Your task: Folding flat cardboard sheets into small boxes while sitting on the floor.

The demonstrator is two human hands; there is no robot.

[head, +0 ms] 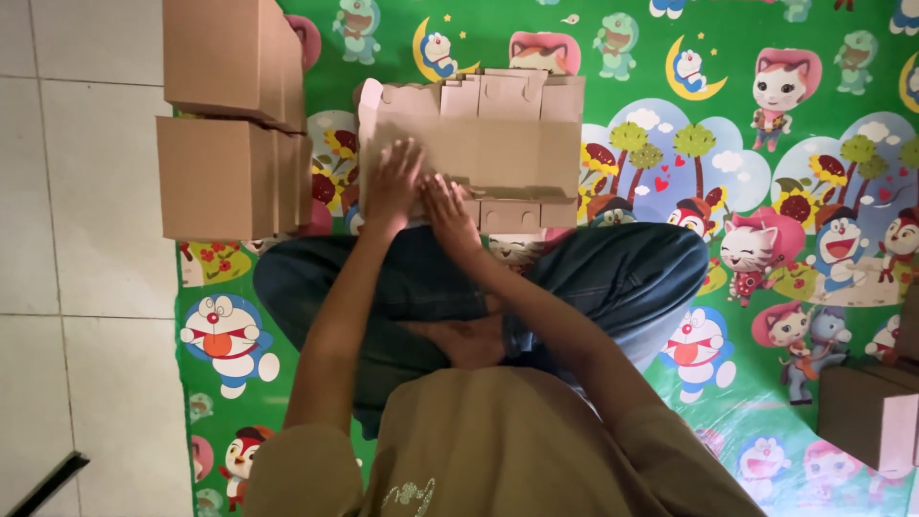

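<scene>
While I sit cross-legged on the cartoon mat (747, 86), my left hand (394, 182) and right hand (448, 213) press flat, fingers together, on the unfolded cardboard blank (507, 144) lying just past my knees, beside folded boxes (230, 177).

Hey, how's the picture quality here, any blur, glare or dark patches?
Head view: both hands, left hand and right hand, look slightly motion-blurred on the flat cardboard sheet; the lap and shirt are in dim shadow; the cartoon mat is brightly lit, with no strong glare.

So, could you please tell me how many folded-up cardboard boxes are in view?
3: two stacked boxes at upper left, and one box at the right edge, partly cut off. Others may lie out of frame.
</scene>
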